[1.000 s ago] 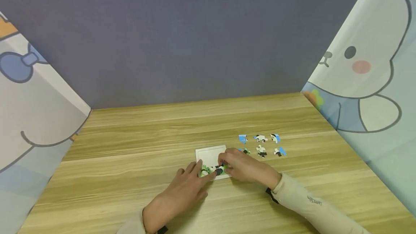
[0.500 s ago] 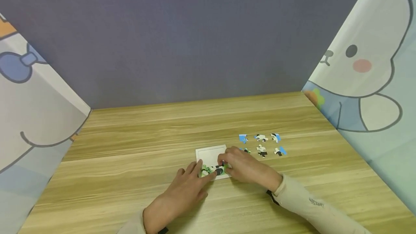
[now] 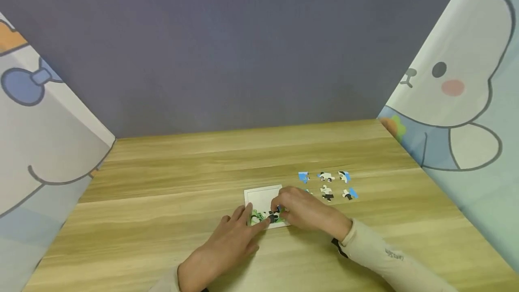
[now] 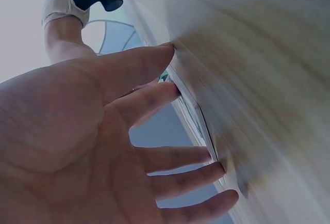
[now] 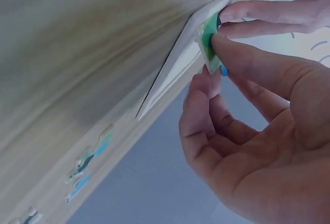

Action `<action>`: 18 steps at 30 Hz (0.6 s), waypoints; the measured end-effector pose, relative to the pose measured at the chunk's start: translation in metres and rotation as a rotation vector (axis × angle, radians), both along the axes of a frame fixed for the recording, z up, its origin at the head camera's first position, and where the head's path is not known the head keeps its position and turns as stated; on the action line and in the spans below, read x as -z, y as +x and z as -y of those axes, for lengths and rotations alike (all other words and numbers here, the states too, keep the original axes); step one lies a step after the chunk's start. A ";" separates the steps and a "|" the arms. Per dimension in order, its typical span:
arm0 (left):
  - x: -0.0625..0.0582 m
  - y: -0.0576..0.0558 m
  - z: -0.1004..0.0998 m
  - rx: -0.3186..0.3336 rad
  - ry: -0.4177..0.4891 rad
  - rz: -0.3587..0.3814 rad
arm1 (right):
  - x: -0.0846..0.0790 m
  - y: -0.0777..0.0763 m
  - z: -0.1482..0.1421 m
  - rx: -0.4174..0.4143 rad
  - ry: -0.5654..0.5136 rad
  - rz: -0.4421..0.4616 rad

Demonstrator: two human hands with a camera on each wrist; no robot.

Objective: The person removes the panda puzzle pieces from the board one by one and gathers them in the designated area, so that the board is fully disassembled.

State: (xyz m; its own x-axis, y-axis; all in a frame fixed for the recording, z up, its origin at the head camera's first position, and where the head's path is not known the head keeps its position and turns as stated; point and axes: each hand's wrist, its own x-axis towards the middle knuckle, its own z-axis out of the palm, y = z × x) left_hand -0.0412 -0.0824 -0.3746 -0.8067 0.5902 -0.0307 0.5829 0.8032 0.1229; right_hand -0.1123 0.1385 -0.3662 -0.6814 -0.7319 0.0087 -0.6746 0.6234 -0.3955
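A white puzzle tray (image 3: 259, 197) lies on the table, its near part filled with green, black and white jigsaw pieces (image 3: 257, 216). With fingers fairly straight, my left hand (image 3: 229, 240) rests at the tray's left and near side; its index fingertip (image 4: 172, 91) touches the tray edge area. At the tray's right side, my right hand (image 3: 304, 208) pinches a green jigsaw piece (image 5: 208, 41) between thumb and fingers. The right wrist view shows this piece tilted over the tray. From the head camera, the right fingers mostly cover it.
Several loose jigsaw pieces (image 3: 326, 193) in blue, white and black lie in two rows to the right of the tray. A grey panel (image 3: 243, 48) stands behind the wooden table (image 3: 162, 170), with cartoon-printed panels (image 3: 454, 84) on both sides.
The head view has tipped slightly, so the scene sits a little lower in the picture. Both hands stay at the tray, with only slight movement of the right fingers.
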 end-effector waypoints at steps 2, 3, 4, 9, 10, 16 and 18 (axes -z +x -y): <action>0.001 0.001 0.000 0.006 -0.004 -0.001 | 0.001 0.000 -0.003 -0.019 -0.016 0.010; 0.002 0.001 0.000 0.008 -0.007 -0.001 | 0.001 0.001 -0.004 -0.023 -0.021 0.015; 0.002 0.001 -0.001 0.009 -0.012 -0.003 | 0.001 0.001 -0.006 -0.022 -0.023 0.024; 0.001 0.001 -0.003 0.002 -0.029 -0.009 | 0.002 0.003 -0.015 -0.013 -0.041 0.027; 0.001 0.001 -0.003 0.000 -0.033 -0.012 | 0.003 0.004 -0.016 -0.017 -0.054 0.017; 0.000 0.000 -0.002 -0.003 -0.045 -0.004 | 0.009 0.009 -0.024 -0.013 -0.180 -0.016; 0.000 0.001 -0.001 -0.007 -0.042 0.010 | 0.008 0.010 -0.029 0.005 -0.220 0.003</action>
